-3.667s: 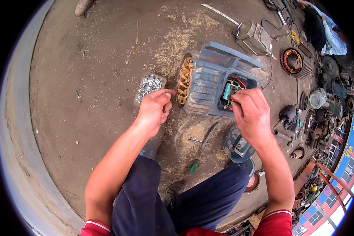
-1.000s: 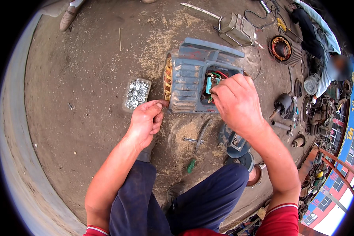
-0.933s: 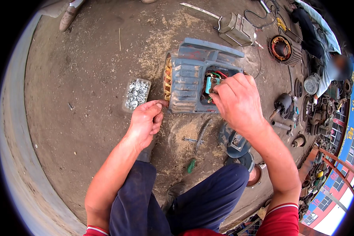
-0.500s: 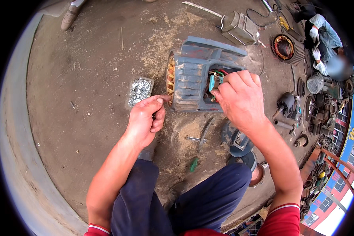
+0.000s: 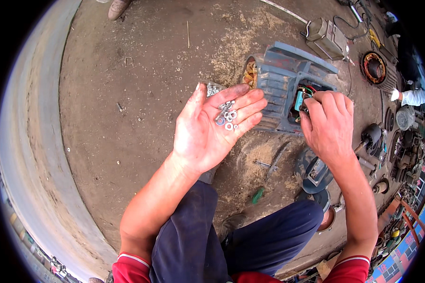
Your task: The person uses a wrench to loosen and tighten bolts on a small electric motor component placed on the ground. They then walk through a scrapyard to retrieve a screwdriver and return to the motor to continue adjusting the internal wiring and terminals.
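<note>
My left hand [image 5: 208, 127] is turned palm up with its fingers stretched out, and a small pile of washers and nuts [image 5: 227, 116] lies on it. Behind its fingertips stands a grey ribbed electric motor [image 5: 276, 89], with copper windings [image 5: 250, 75] showing at its near-left end. Into the motor's open terminal box reaches my right hand [image 5: 329, 120], its thumb and fingers pinched together beside a turquoise terminal block [image 5: 299, 100]. What the pinch holds is hidden. Mostly covered by my left hand, a clear tub of washers [image 5: 214, 88] sits on the ground.
A metal box-shaped unit [image 5: 327, 38] and a wound stator [image 5: 374, 68] lie farther back. Round grey covers [image 5: 311, 172] rest by my right knee. A wrench [image 5: 266, 165] lies on the dirt. At the far right are motor parts and a person's gloved hand [image 5: 395, 95].
My left hand has opened from a curled grip, turning palm up to show washers and nuts. My right hand stays at the terminal box. The view has swung left.
</note>
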